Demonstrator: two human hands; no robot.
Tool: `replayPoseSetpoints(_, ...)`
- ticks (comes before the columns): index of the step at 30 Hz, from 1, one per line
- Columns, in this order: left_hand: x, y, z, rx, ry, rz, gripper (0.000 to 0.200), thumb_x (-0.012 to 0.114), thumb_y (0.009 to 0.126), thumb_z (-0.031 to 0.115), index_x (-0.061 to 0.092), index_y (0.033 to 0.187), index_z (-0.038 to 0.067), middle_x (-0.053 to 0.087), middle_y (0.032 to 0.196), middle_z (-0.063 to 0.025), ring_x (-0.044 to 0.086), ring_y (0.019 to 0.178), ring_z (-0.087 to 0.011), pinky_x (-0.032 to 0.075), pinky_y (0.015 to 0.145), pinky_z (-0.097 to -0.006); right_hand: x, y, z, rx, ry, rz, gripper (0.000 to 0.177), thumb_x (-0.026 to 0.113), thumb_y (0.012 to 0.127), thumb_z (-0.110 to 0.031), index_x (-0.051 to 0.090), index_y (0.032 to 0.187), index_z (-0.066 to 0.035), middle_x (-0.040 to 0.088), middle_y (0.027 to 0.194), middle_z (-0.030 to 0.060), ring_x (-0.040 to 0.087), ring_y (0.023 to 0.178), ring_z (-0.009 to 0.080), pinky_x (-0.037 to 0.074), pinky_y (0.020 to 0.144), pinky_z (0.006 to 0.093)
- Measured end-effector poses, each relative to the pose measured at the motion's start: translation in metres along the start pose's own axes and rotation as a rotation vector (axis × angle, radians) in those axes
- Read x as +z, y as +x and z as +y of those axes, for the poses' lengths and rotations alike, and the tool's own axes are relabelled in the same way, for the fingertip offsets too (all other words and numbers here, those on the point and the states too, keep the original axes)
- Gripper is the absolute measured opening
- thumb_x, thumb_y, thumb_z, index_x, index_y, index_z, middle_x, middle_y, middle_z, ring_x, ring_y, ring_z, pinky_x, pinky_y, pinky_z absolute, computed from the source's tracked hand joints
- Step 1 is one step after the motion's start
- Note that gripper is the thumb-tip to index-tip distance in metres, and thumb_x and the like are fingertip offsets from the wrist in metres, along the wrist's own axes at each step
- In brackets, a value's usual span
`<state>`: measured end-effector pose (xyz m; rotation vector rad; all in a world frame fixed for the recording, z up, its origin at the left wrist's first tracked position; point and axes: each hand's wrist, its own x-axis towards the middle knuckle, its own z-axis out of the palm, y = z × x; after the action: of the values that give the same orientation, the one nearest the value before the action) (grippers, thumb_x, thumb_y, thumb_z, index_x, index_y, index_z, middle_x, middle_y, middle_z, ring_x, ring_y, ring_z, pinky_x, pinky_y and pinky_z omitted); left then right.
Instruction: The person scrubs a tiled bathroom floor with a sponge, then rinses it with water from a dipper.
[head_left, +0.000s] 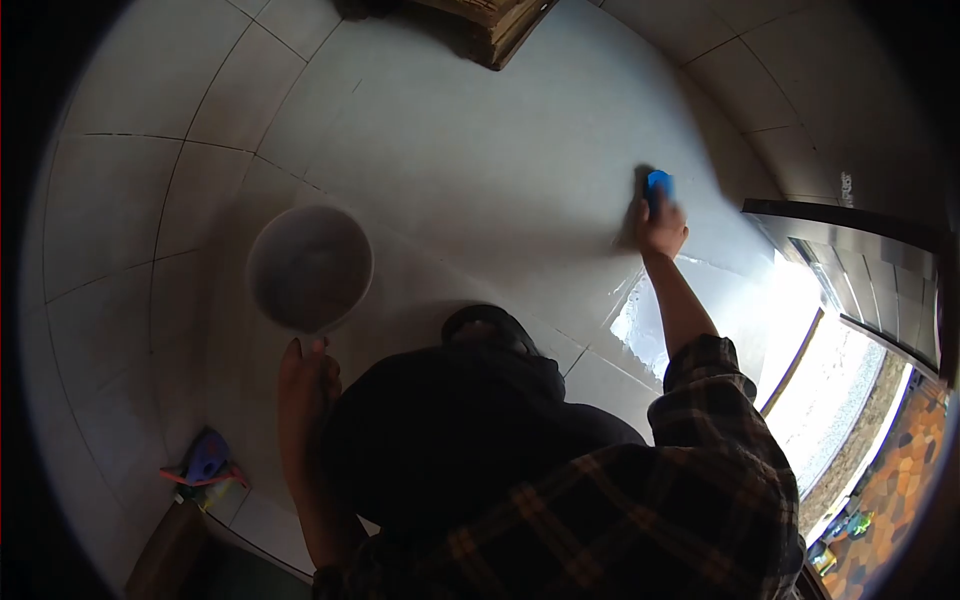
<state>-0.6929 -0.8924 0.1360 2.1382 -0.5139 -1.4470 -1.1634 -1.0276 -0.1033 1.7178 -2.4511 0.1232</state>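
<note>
My right hand (664, 232) reaches out over the pale tiled floor (470, 150), its fingers closed on a small blue scrubber (659, 184) that is down at the floor surface. The scrubber is partly covered by the fingers and slightly blurred. On the other side, my left hand (318, 368) grips the short handle of a round, pale dipper (311, 268). Its wide bowl faces up and its inside is in shadow. A shiny wet patch (640, 322) spreads over the tiles beneath my right forearm.
A wooden furniture corner (495, 35) juts in at the top. At right, a door (870, 265) stands ajar beside a bright doorway, with patterned paving (905, 450) outside. A purple and pink object (207, 458) lies on the floor at lower left. My dark-clothed knee fills the middle foreground.
</note>
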Motion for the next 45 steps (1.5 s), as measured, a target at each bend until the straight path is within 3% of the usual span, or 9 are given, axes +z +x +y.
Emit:
replayPoseSetpoints(5, 0.006, 0.034, -0.004, 0.298, 0.579, 0.1, 0.025, 0.048, 0.087, 0.02, 0.043, 0.098, -0.001, 0.053, 0.065, -0.0104, 0.055, 0.057, -0.021, 0.044, 0.052, -0.0326, 0.013, 0.057, -0.094, 0.513, 0.153, 0.107, 0.05, 0.054, 0.076, -0.042, 0.044, 0.123, -0.027, 0.05, 0.098, 0.0139, 0.05, 0.09, 0.0312, 0.037, 0.077, 0.0431)
replayPoseSetpoints(14, 0.069, 0.033, 0.044, 0.518, 0.962, -0.077, 0.025, 0.045, 0.087, 0.017, 0.042, 0.101, -0.003, 0.058, 0.077, -0.0238, 0.057, 0.073, -0.0393, 0.044, 0.065, -0.0452, -0.015, -0.032, -0.263, -0.655, 0.362, -0.202, 0.045, 0.057, 0.074, -0.032, 0.048, 0.116, -0.018, 0.051, 0.097, 0.0126, 0.05, 0.092, 0.0303, 0.039, 0.077, 0.0416)
replayPoseSetpoints(16, 0.077, 0.031, 0.052, 0.534, 0.929, -0.109, 0.024, 0.045, 0.086, 0.017, 0.043, 0.1, -0.002, 0.058, 0.077, -0.0248, 0.057, 0.074, -0.0397, 0.044, 0.066, -0.045, -0.031, -0.035, -0.261, -0.689, 0.654, -0.657, 0.033, 0.056, 0.075, -0.032, 0.059, 0.101, -0.011, 0.054, 0.106, 0.0148, 0.05, 0.102, 0.0286, 0.038, 0.083, 0.0432)
replayPoseSetpoints(18, 0.071, 0.035, 0.05, 0.598, 0.754, -0.099, 0.027, 0.045, 0.087, 0.019, 0.044, 0.104, -0.002, 0.055, 0.072, -0.0185, 0.056, 0.063, -0.0299, 0.044, 0.059, -0.0392, -0.013, -0.061, -0.24, -0.853, 0.465, -0.087, 0.034, 0.06, 0.073, -0.033, 0.06, 0.101, -0.013, 0.053, 0.111, 0.0163, 0.049, 0.106, 0.0277, 0.038, 0.084, 0.0435)
replayPoseSetpoints(20, 0.059, 0.037, 0.05, 0.484, 0.494, -0.141, 0.026, 0.045, 0.088, 0.021, 0.045, 0.103, -0.001, 0.051, 0.068, -0.0118, 0.052, 0.054, -0.0205, 0.042, 0.052, -0.033, -0.016, -0.047, -0.195, -0.934, 0.517, -0.204, 0.043, 0.061, 0.072, -0.035, 0.055, 0.111, -0.02, 0.053, 0.106, 0.0149, 0.05, 0.101, 0.0291, 0.037, 0.084, 0.0423)
replayPoseSetpoints(28, 0.0, 0.037, 0.036, 0.102, -0.057, -0.021, 0.018, 0.047, 0.087, 0.024, 0.044, 0.093, 0.006, 0.044, 0.061, -0.0005, 0.041, 0.043, -0.0078, 0.034, 0.039, -0.0225, 0.011, 0.07, -0.061, 0.457, 0.219, 0.047, 0.051, 0.052, 0.076, -0.046, 0.045, 0.122, -0.026, 0.055, 0.089, 0.013, 0.054, 0.083, 0.0324, 0.043, 0.073, 0.0442)
replayPoseSetpoints(30, 0.001, 0.039, 0.029, 0.092, -0.065, 0.017, 0.019, 0.048, 0.087, 0.025, 0.044, 0.093, 0.007, 0.044, 0.061, -0.0004, 0.04, 0.043, -0.0078, 0.034, 0.039, -0.0227, 0.018, 0.078, -0.096, 0.486, 0.151, 0.111, 0.049, 0.052, 0.076, -0.046, 0.046, 0.121, -0.026, 0.054, 0.093, 0.0142, 0.054, 0.085, 0.0328, 0.044, 0.072, 0.0443)
replayPoseSetpoints(40, -0.028, 0.026, 0.019, 0.043, -0.195, -0.038, 0.025, 0.047, 0.087, 0.031, 0.046, 0.097, 0.008, 0.042, 0.061, 0.0015, 0.037, 0.042, -0.0054, 0.031, 0.038, -0.0199, -0.029, -0.031, -0.249, -1.308, 0.336, -0.438, 0.044, 0.055, 0.079, -0.042, 0.047, 0.122, -0.033, 0.049, 0.107, 0.0132, 0.048, 0.1, 0.0304, 0.037, 0.086, 0.0428)
replayPoseSetpoints(45, -0.073, 0.009, -0.011, 0.004, -0.232, 0.125, 0.025, 0.049, 0.086, 0.029, 0.045, 0.095, 0.006, 0.044, 0.061, 0.0002, 0.04, 0.044, -0.0063, 0.033, 0.039, -0.021, -0.007, 0.036, -0.27, -0.54, 0.298, -0.176, 0.046, 0.052, 0.08, -0.044, 0.043, 0.124, -0.031, 0.052, 0.1, 0.0131, 0.05, 0.093, 0.0312, 0.038, 0.079, 0.0429)
